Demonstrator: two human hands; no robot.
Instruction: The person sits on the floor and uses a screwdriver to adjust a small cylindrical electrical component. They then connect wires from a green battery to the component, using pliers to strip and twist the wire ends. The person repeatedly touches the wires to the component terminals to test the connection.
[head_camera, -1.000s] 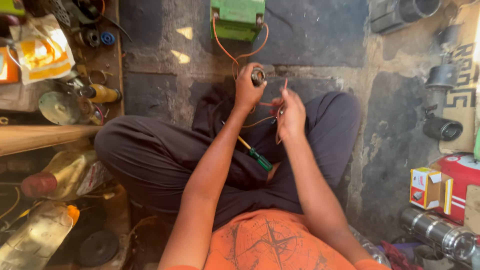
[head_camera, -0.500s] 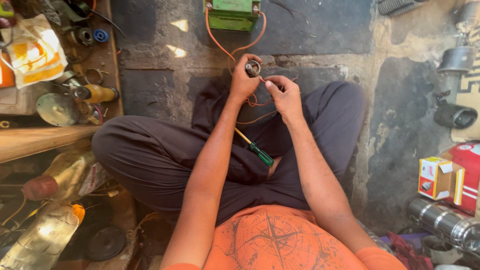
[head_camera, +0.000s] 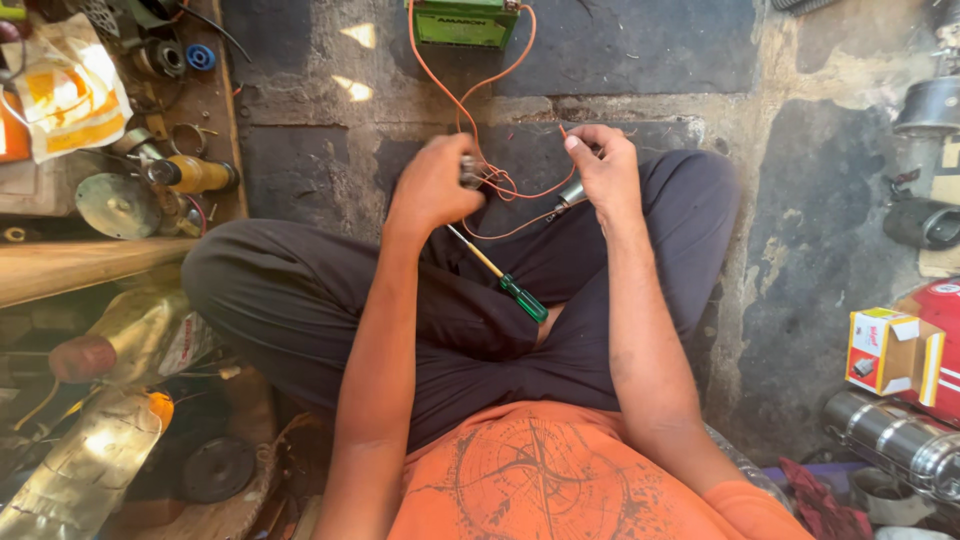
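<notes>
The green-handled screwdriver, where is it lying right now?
The screwdriver lies on the person's lap in the head view, between the forearms, just below the left hand.

We see small repair workshop, work done seated on worn, stained concrete floor (head_camera: 620, 60). Upper left of frame: wooden board (head_camera: 225, 110) crowded with metal parts, rings, oily bottle (head_camera: 190, 175). Top centre: green battery (head_camera: 462, 20) with orange wires (head_camera: 470, 95). Right edge: metal cylinders (head_camera: 900, 440), cardboard boxes (head_camera: 890, 350). Centre: green-handled screwdriver (head_camera: 505, 282) on our lap.
</notes>
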